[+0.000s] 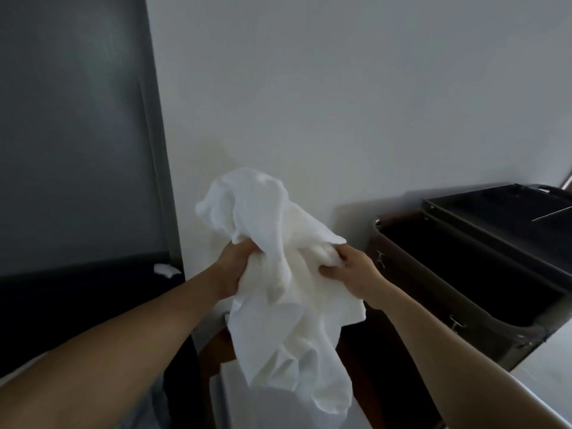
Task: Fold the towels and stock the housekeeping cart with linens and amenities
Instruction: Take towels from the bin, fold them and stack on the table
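White and bunched, the towel (pixel 272 329) hangs in the air left of the dark cart (pixel 433 308), its long axis up-and-down, gripped near mid-length by the left hand (pixel 238 267) and right hand (pixel 349 270) (the right nearer the cart), fists close together.

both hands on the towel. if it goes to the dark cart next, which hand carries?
Right, probably: right hand grips the towel nearest the dark cart; left hand would have to cross over.
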